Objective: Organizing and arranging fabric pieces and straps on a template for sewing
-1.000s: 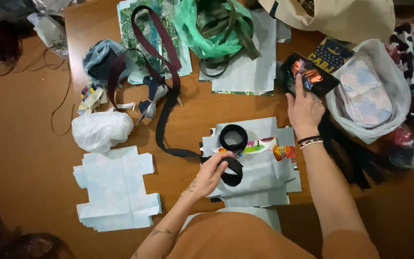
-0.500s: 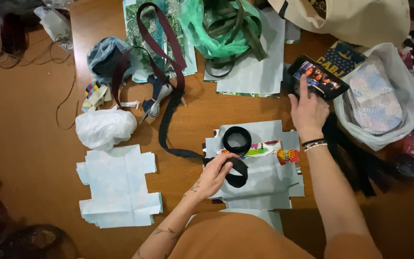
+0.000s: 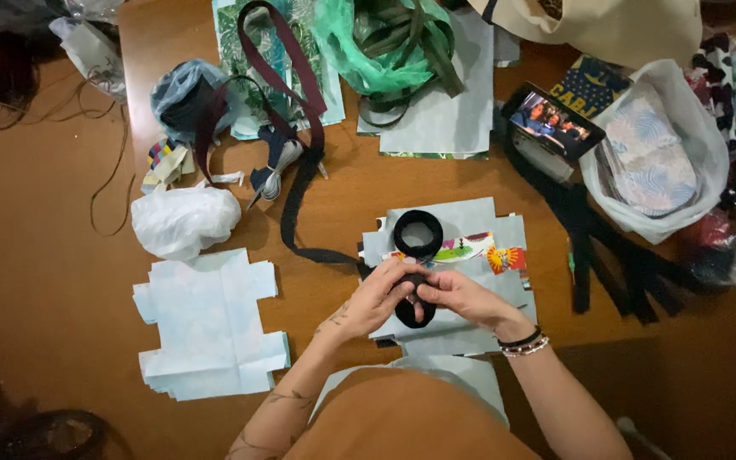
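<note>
At six o'clock on the cut paper stack (image 3: 470, 223), left hand (image 3: 378, 294) and right hand (image 3: 462, 294) together pinch a partly wound black strap coil (image 3: 415, 312), another roll (image 3: 418, 233) finished at twelve.

My cluttered wooden worktop (image 3: 351, 183).
Pale cut sheets (image 3: 210, 324) lower left, white bag (image 3: 182, 220) above, phone (image 3: 553, 121) upper right.

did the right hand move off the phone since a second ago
Yes. The right hand has left the phone at the upper right and come down to the pale cut sheet, where it meets the left hand on the black roll.
</note>
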